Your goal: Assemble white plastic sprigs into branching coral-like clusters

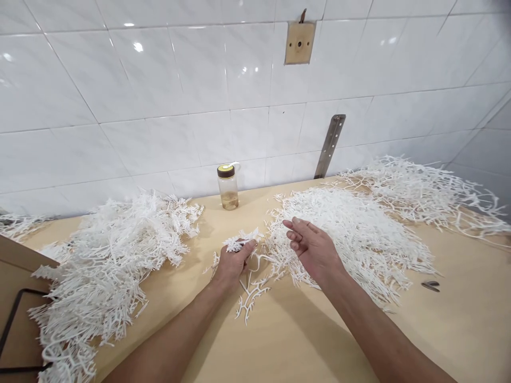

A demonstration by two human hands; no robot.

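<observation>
My left hand [231,266] is closed around a white branched plastic sprig [252,300], its forked stems hanging below the fingers. A frilly white tip cluster [244,239] pokes out above the thumb. Just right of it, my right hand [313,247] hovers at the near-left side of a large pile of small white pieces [339,223]. Its fingers are loosely bent and apart, and I see nothing between them. On the left lies a heap of bushy white sprigs [115,266].
A clear bottle with a yellow and brown lid [228,189] stands near the tiled wall. Bare branched stems [423,189] are heaped at the far right. Small metal snippers [431,286] lie right of the pile. A metal bracket [330,146] leans against the wall. A brown box-like edge [22,298] borders the left.
</observation>
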